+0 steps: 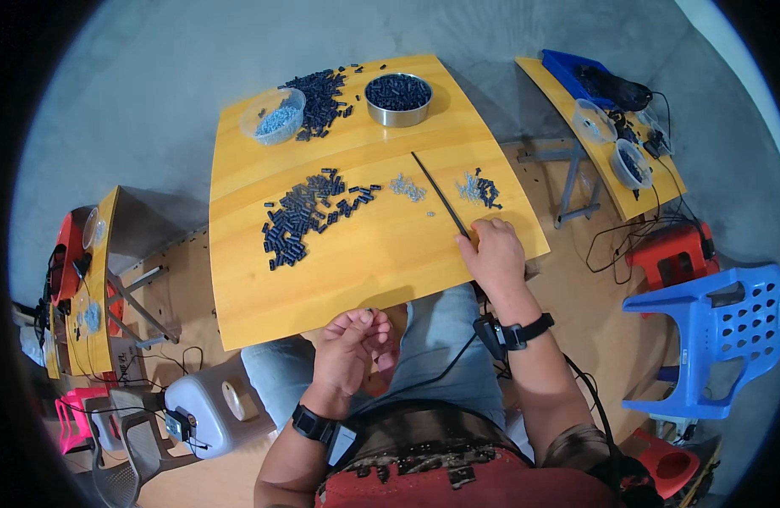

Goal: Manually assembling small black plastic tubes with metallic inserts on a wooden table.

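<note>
My right hand (498,254) rests over the table's right part, thumb and fingers closed round the near end of a thin black rod (436,188). The rod slants away to the far left over the tabletop. In front of my lap, at the table's near edge, my left hand (352,340) is closed in a pinch. A tiny dark piece shows at its fingertips, too small to name. Left of the rod lies a small heap of clear little pieces (407,188). On its right are more clear pieces (468,186) beside small dark pieces (488,193).
Black ribbed cylinders lie in a near pile (301,216) and a far pile (322,97) on the yellow table (254,313). A clear bowl (298,118) holds light-blue pieces; a steel bowl (400,117) holds dark ones. A blue plastic chair (703,339) stands right, with cables nearby.
</note>
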Motion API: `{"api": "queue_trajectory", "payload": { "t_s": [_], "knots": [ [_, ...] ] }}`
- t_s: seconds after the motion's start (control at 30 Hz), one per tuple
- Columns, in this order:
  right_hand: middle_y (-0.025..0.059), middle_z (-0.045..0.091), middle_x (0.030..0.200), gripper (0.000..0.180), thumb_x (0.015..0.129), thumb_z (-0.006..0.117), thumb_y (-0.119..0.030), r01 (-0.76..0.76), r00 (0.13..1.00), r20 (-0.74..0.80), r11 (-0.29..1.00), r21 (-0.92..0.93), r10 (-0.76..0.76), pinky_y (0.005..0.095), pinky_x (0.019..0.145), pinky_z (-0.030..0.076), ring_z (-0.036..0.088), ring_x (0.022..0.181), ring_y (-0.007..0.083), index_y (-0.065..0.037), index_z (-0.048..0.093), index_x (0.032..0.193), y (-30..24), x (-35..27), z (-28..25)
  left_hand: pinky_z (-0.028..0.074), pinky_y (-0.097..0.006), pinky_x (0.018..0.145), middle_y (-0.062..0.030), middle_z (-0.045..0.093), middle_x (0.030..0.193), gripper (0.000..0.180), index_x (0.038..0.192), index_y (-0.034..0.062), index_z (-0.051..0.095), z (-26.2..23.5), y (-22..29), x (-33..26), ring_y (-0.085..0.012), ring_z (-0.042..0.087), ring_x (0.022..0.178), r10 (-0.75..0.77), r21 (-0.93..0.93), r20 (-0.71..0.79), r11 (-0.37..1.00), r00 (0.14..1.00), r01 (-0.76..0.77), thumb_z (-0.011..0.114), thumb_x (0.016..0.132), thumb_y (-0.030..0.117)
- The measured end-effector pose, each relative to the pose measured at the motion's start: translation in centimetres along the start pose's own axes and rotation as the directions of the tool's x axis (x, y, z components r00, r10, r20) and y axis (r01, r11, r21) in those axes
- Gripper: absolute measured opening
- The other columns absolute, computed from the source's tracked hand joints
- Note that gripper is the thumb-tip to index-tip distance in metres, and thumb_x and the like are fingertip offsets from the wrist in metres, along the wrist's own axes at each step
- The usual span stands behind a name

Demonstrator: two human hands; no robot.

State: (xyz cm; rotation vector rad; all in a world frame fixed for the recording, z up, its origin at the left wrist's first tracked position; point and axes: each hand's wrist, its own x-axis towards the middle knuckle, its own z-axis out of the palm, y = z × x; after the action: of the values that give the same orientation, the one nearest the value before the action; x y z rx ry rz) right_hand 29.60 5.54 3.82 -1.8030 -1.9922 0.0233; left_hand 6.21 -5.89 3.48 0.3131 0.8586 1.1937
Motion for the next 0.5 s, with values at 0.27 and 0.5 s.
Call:
{"api": "queue_trajectory", "payload": {
  "t_s": [0.27, 0.5],
  "knots": [
    [0.0134, 0.060, 0.075, 0.018, 0.077, 0.063, -0.019, -0.040, 0.999, 0.016, 0.997, -0.071, 0.042, 0.0403, 0.066, 0.050, 0.060, 0.074, 0.0308, -0.002, 0.057, 0.076, -0.3, 1.6, 2.0, 0.050, -0.028, 0.070, -0.0093, 0.064, 0.088, 0.013, 0.092, 0.0018, 0.061, -0.6, 0.9, 1.0, -0.0168, 0.061, 0.078, 0.032, 0.043, -0.054, 0.999, 0.998, -0.029, 0.061, 0.088, 0.014],
    [0.0175, 0.059, 0.063, 0.014, 0.079, 0.058, -0.015, -0.111, 0.991, -0.045, 0.964, 0.242, 0.126, 0.0458, 0.054, 0.047, 0.059, 0.057, 0.0369, -0.003, 0.054, 0.084, -0.7, -0.1, 0.3, 0.051, -0.028, 0.074, -0.0082, 0.064, 0.091, 0.014, 0.095, 0.0035, 0.061, -1.1, 2.5, 2.5, -0.0163, 0.062, 0.080, 0.158, 0.124, -0.058, 0.981, 0.986, -0.150, 0.060, 0.088, 0.016]
  ]
}}
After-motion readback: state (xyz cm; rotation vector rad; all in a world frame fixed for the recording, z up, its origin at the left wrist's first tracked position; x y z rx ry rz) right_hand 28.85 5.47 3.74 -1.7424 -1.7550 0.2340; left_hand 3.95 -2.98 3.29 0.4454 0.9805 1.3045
